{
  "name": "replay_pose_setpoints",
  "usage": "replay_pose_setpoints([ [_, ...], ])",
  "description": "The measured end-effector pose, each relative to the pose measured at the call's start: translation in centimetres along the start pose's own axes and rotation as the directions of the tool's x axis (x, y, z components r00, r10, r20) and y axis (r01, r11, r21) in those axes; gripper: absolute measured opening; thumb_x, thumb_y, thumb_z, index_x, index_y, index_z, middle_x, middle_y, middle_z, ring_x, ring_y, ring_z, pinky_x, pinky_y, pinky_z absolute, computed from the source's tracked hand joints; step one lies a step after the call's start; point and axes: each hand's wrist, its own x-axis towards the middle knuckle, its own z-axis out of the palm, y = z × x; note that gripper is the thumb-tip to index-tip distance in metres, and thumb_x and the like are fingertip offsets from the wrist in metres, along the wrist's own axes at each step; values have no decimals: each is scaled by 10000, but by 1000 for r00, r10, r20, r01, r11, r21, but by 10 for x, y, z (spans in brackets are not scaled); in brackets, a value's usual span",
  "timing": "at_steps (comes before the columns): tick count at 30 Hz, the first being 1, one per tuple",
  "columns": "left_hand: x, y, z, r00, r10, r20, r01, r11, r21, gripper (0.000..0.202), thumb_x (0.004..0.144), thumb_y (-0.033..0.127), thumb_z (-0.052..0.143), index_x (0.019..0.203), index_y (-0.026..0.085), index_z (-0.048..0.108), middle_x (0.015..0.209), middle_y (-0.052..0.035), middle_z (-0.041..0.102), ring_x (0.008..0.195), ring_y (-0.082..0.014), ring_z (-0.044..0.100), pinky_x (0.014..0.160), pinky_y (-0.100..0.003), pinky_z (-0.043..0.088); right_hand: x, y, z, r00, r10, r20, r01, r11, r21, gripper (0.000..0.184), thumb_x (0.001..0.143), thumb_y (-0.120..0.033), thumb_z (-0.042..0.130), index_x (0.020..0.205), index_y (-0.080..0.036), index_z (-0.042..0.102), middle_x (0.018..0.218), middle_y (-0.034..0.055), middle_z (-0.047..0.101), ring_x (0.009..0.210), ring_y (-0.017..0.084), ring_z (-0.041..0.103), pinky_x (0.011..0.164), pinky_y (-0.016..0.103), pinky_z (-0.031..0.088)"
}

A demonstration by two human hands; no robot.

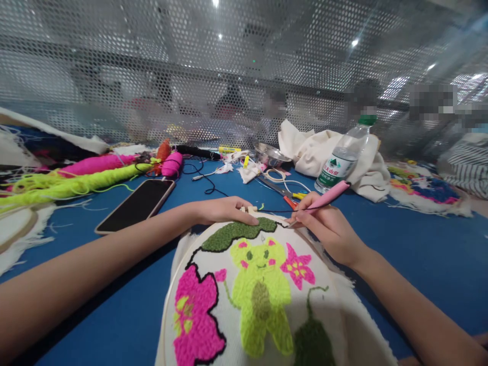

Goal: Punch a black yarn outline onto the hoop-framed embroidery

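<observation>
An embroidery hoop (165,310) stretches white cloth (305,310) with a yellow-green bear (263,284), pink flowers and dark green leaves worked in yarn. My left hand (223,209) grips the far rim, thumb on top of the cloth and the other fingers mostly hidden behind. In my right hand (331,231) is a pink-handled punch needle (332,195), held like a pen. Its metal tip reaches the cloth near the upper right end of the top leaf (236,235). Black yarn (280,210) runs across to the handle, and black outlines edge that leaf and the large pink flower (196,317).
A phone (137,206) lies left on the blue table (419,254), near yellow-green (76,185) and pink yarn (171,164). Scissors (285,195), a metal bowl (271,154), a water bottle (339,160) and cream cloth (305,142) stand beyond the hoop, before a perforated metal screen (183,66).
</observation>
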Motion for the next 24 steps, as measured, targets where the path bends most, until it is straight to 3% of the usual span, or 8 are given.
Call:
replay_pose_setpoints([
  [11, -1, -3, -1, 1000, -14, 12, 14, 999, -33, 253, 699, 397, 696, 844, 194, 657, 789, 5, 680, 717, -136, 616, 690, -232, 453, 6, -4, 0, 974, -99, 202, 146, 962, -232, 128, 849, -287, 576, 759, -200, 547, 778, 5, 558, 761, 166, 518, 692, 294, 399],
  [15, -1, -4, -2, 1000, -16, 10, 16, 1000, -21, 256, 714, 392, 687, 873, 194, 658, 840, -5, 682, 766, -136, 617, 727, -229, 450, 7, -6, 3, 980, -103, 172, 140, 964, -225, 113, 855, -277, 561, 778, -195, 555, 790, 11, 565, 776, 167, 519, 715, 301, 395],
  [20, 0, -3, -1, 1000, 0, 14, 0, 1000, 12, 269, 714, 393, 675, 858, 168, 651, 845, -25, 673, 772, -156, 611, 721, -245, 451, 5, -6, 1, 998, 8, 61, 1, 989, -147, 233, 887, -334, 484, 730, -178, 557, 754, 22, 561, 649, 145, 510, 575, 268, 394],
  [24, 0, -2, 0, 999, -26, 23, 26, 1000, -15, 246, 708, 386, 676, 817, 170, 634, 788, -13, 663, 720, -147, 605, 673, -235, 442, 3, -4, -2, 999, -5, 46, 12, 988, -151, 277, 902, -368, 457, 750, -172, 581, 813, 47, 583, 706, 159, 551, 620, 274, 428],
])
